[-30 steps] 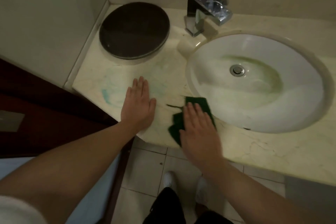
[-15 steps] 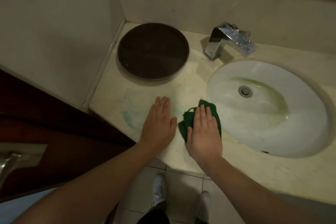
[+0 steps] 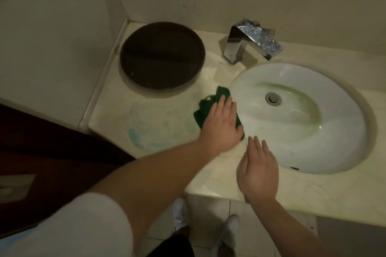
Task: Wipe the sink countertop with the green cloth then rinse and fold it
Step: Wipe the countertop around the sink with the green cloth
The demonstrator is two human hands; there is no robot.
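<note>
Since the earlier frame, the cloth (image 3: 205,108) has passed from my right hand to my left and shifted toward the tray (image 3: 161,56). Left to right: stained counter (image 3: 150,123), then my left hand (image 3: 222,124), flat with fingers together, pressing the cloth against the counter at the sink (image 3: 334,152) rim. My right hand (image 3: 258,173) rests flat and empty on the front edge. The cloth appears soft, light and probably damp; it will bunch, so press with the whole palm and lift by a gathered fold.
</note>
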